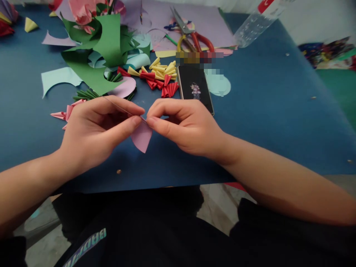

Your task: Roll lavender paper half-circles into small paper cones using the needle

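Observation:
Between my hands hangs a small pink-lilac piece of paper (142, 138), its pointed end downward. The thumb and forefinger of my left hand (94, 129) pinch its upper left edge, and a thin edge or strand runs back along that forefinger. My right hand (186, 126) pinches the upper right corner of the same paper, fingertips almost touching those of the left. Folded pink paper pieces (68, 111) lie partly hidden behind my left hand, with rolled dark green paper pieces (89, 95) just beyond.
Red paper cones (169, 89) and yellow paper cones (164, 68) lie past my hands, beside a phone (196, 87). Green paper scraps (108, 40) pile up at the left. Scissors (191, 33) rest on lilac sheets (217, 26); a plastic bottle (256, 26) lies at the back right.

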Action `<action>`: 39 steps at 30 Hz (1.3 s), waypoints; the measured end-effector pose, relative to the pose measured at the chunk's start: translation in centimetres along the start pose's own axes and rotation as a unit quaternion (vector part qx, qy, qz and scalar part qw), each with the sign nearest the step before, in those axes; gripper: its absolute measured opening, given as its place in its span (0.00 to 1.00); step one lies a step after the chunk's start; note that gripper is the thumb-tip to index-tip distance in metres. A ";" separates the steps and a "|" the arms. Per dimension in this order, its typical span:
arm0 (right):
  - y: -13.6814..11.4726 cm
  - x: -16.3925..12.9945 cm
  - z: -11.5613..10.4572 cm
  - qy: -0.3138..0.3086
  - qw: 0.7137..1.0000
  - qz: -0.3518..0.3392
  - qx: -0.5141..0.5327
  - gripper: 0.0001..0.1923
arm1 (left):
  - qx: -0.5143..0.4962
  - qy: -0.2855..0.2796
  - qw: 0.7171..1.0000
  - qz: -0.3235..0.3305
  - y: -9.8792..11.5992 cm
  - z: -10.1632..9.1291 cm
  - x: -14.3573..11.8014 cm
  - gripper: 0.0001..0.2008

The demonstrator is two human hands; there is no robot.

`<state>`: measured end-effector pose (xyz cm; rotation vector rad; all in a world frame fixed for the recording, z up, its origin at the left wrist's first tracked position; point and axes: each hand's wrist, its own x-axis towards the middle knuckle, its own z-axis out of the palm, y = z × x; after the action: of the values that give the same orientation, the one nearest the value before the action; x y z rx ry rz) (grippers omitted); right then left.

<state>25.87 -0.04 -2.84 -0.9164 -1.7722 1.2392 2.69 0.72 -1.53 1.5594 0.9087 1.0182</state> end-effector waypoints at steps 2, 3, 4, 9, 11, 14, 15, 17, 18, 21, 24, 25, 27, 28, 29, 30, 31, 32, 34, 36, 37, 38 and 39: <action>0.1 -0.1 0.1 0.003 1.000 -0.012 0.004 0.09 | 0.001 0.004 1.000 -0.002 0.2 0.1 -0.1 0.08; 0.2 -0.1 0.1 0.007 1.000 -0.027 0.006 0.09 | 0.002 0.008 1.000 -0.006 0.3 0.1 -0.2 0.07; 0.4 -0.1 0.1 0.013 0.999 -0.043 0.006 0.09 | 0.004 0.013 1.000 -0.014 0.3 0.2 -0.2 0.07; 1.1 -0.1 0.1 0.044 0.996 -0.074 -0.021 0.14 | -0.006 -0.003 0.998 -0.064 0.2 0.0 -0.1 0.12; 1.1 -0.1 0.1 0.051 0.995 -0.079 -0.033 0.14 | -0.010 -0.015 0.997 -0.075 0.0 -0.1 -0.1 0.14; 1.1 -0.1 0.1 0.055 0.992 -0.106 -0.044 0.14 | -0.016 -0.017 0.996 -0.082 -0.1 -0.2 0.0 0.15; 1.1 -0.2 0.2 0.057 0.991 -0.115 -0.049 0.13 | -0.022 -0.019 0.996 -0.085 -0.2 -0.2 0.0 0.15; 1.1 -0.2 0.2 0.060 0.988 -0.130 -0.060 0.13 | -0.037 -0.025 0.995 -0.090 -0.2 -0.2 0.0 0.15; 1.2 -0.2 0.2 0.061 0.987 -0.136 -0.066 0.13 | -0.044 -0.026 0.994 -0.093 -0.3 -0.1 0.0 0.15; 1.3 -0.1 0.3 0.057 0.983 -0.155 -0.082 0.15 | -0.057 -0.018 0.993 -0.105 -0.4 -0.1 -0.1 0.13; 1.4 -0.1 0.3 0.054 0.981 -0.164 -0.091 0.16 | -0.055 -0.006 0.992 -0.114 -0.5 -0.2 -0.2 0.12; 1.4 -0.1 0.3 0.053 0.981 -0.164 -0.094 0.16 | -0.055 0.003 0.992 -0.113 -0.4 -0.2 -0.2 0.12; 1.3 -0.1 0.3 0.048 0.980 -0.164 -0.100 0.17 | -0.051 0.020 0.993 -0.109 -0.4 -0.3 -0.3 0.12; 1.3 -0.1 0.3 0.044 0.980 -0.166 -0.101 0.17 | -0.046 0.027 0.993 -0.107 -0.4 -0.3 -0.4 0.13; 1.3 -0.1 0.3 0.040 0.980 -0.167 -0.101 0.16 | -0.040 0.032 0.993 -0.106 -0.4 -0.4 -0.4 0.14; 1.3 -0.1 0.2 0.036 0.980 -0.168 -0.100 0.16 | -0.034 0.036 0.993 -0.107 -0.4 -0.4 -0.4 0.15; 1.3 -0.1 0.2 0.034 0.980 -0.168 -0.097 0.16 | -0.030 0.039 0.993 -0.108 -0.3 -0.4 -0.4 0.16; 1.3 -0.1 0.2 0.033 0.981 -0.167 -0.093 0.16 | -0.028 0.042 0.993 -0.110 -0.3 -0.5 -0.4 0.18; 1.3 -0.1 0.2 0.032 0.983 -0.163 -0.084 0.16 | -0.025 0.045 0.992 -0.115 -0.3 -0.5 -0.4 0.20; 1.4 -0.1 0.3 0.033 0.984 -0.157 -0.073 0.17 | -0.012 0.043 0.992 -0.118 -0.3 -0.5 -0.3 0.18; 1.4 -0.1 0.3 0.033 0.985 -0.154 -0.066 0.17 | -0.004 0.042 0.992 -0.118 -0.3 -0.5 -0.3 0.16; 1.4 -0.1 0.4 0.032 0.987 -0.148 -0.059 0.17 | 0.003 0.042 0.992 -0.119 -0.2 -0.4 -0.2 0.15; 1.4 -0.1 0.4 0.032 0.988 -0.140 -0.051 0.17 | 0.009 0.042 0.992 -0.121 -0.2 -0.4 -0.2 0.15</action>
<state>25.71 0.05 -4.34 -0.7247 -1.8531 0.9363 2.19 0.73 -1.70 1.3896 1.1390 0.9089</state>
